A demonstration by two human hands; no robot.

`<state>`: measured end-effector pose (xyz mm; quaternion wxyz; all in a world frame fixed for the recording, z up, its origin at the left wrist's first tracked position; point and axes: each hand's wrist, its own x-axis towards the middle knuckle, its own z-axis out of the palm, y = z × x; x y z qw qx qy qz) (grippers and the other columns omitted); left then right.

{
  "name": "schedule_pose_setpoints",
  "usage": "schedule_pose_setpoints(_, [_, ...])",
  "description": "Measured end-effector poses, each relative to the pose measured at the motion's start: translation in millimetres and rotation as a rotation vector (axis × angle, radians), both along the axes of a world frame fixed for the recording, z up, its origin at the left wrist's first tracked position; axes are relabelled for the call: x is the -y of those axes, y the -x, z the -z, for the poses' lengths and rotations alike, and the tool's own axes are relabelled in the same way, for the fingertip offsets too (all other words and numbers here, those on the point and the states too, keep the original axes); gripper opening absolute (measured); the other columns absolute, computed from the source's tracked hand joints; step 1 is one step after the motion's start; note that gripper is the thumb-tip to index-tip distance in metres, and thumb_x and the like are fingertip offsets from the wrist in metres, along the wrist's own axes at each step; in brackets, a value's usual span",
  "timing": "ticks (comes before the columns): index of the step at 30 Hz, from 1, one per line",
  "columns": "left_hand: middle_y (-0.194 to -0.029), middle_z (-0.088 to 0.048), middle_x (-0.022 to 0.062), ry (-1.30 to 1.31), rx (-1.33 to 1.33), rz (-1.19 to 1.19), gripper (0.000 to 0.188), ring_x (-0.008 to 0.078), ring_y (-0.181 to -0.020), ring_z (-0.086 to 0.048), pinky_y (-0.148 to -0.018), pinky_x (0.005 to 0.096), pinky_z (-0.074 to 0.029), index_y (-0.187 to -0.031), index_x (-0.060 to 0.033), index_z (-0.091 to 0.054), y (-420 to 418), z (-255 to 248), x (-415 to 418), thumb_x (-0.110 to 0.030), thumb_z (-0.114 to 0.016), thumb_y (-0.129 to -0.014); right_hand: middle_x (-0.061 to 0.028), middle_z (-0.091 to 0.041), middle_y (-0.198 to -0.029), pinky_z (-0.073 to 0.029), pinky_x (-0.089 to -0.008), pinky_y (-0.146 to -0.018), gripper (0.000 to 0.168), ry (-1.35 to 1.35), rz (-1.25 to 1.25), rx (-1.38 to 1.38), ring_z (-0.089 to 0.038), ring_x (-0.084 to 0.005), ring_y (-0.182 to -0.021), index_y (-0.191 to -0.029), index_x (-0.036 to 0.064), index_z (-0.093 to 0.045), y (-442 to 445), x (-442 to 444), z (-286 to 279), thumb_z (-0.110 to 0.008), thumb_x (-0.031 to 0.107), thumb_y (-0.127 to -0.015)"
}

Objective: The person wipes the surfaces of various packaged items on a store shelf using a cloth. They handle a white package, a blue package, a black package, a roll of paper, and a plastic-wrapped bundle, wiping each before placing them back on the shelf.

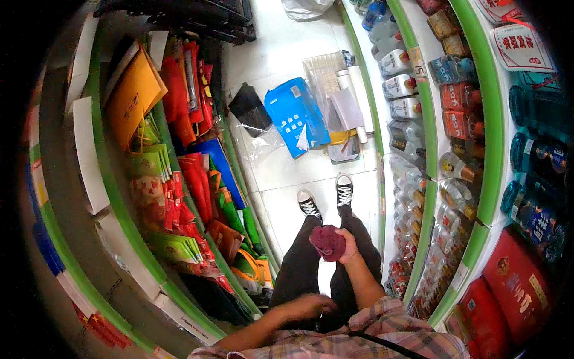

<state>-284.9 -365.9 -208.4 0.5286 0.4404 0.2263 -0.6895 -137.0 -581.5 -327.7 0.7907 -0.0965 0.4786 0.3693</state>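
Observation:
My right hand (350, 246) grips a bunched dark red cloth (329, 243) in front of my thighs. Lower and to the left, my left hand (316, 306) is near my body, slightly blurred; its fingers are too unclear to tell whether they hold anything. Beyond my sneakers, on the white tiled floor (278, 177), lie a blue plastic package (293, 112), a black folded sheet (250, 107) with clear film beside it, and a pile of clear plastic packs, white rolls (356, 89) and a pale flat packet (346, 110).
Shelves with green edges flank the aisle. The left shelf holds red packets (195, 184), green packets (150, 161) and an orange envelope bag (134, 94). Bottles (399, 85) and red boxes (515, 273) stand on the right. Black crates (210, 18) and a white bag (307, 6) lie ahead.

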Motion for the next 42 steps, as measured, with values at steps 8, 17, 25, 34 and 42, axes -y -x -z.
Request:
schedule_pose_setpoints(8, [-0.106,-0.063,0.0051,-0.124,0.278,0.125,0.04,0.0181,-0.099,-0.058,-0.086,0.0303,-0.046,-0.111,-0.003,-0.06,27.9,-55.6,-59.8,-0.012,-0.073,-0.074,-0.0158,-0.064,-0.108,-0.052,-0.0431,-0.083,0.041,-0.033,0.131,0.03,-0.064,-0.0302,-0.094,-0.112,0.001,-0.059,3.5,38.3,-9.9,-0.054,0.029,-0.083])
schedule_pose_setpoints(17, [-0.101,-0.066,0.0059,0.323,-0.458,-0.191,0.034,0.0161,-0.089,-0.061,-0.077,0.0299,-0.049,-0.113,0.0007,-0.06,-50.1,-78.0,-12.2,-0.012,-0.062,-0.082,-0.0134,-0.063,-0.107,-0.052,-0.0419,-0.082,0.039,-0.003,-0.025,-0.063,-0.062,-0.0293,-0.095,-0.108,0.004,-0.058,-11.4,63.8,42.4,-0.051,0.033,-0.084])
schedule_pose_setpoints(25, [-0.096,-0.063,0.0229,-0.415,0.664,0.481,0.027,0.0357,-0.089,-0.061,-0.08,0.0441,-0.048,-0.103,0.0013,-0.061,-260.1,243.3,0.6,-0.019,-0.055,-0.086,-0.0154,-0.064,-0.102,-0.052,-0.0477,-0.082,0.037,0.086,0.188,0.227,-0.062,-0.0336,-0.093,-0.106,0.004,-0.059,-169.0,36.7,171.1,-0.047,0.034,-0.086])
schedule_pose_setpoints(34, [-0.111,-0.058,0.0265,-1.467,0.505,-0.503,0.07,0.038,-0.102,-0.058,-0.088,0.0432,-0.047,-0.117,-0.0014,-0.05,-360.5,502.1,-20.5,-0.035,-0.081,-0.064,-0.0174,-0.06,-0.118,-0.049,-0.0476,-0.088,0.052,-0.104,-0.088,0.572,-0.059,-0.0341,-0.104,-0.116,0.005,-0.056,-344.1,-28.0,281.5,-0.041,0.048,-0.092])
schedule_pose_setpoints(42, [-0.105,-0.067,0.0172,-0.776,0.626,-0.56,0.047,0.0254,-0.089,-0.066,-0.083,0.038,-0.051,-0.11,0.0032,-0.062,-388.5,510.5,-109.9,-0.005,-0.077,-0.067,-0.0198,-0.051,-0.131,-0.049,-0.0475,-0.089,0.058,-0.29,-0.047,0.992,-0.056,-0.0368,-0.111,-0.13,0.002,-0.048,-446.2,-46.1,331.0,-0.043,0.042,-0.088])
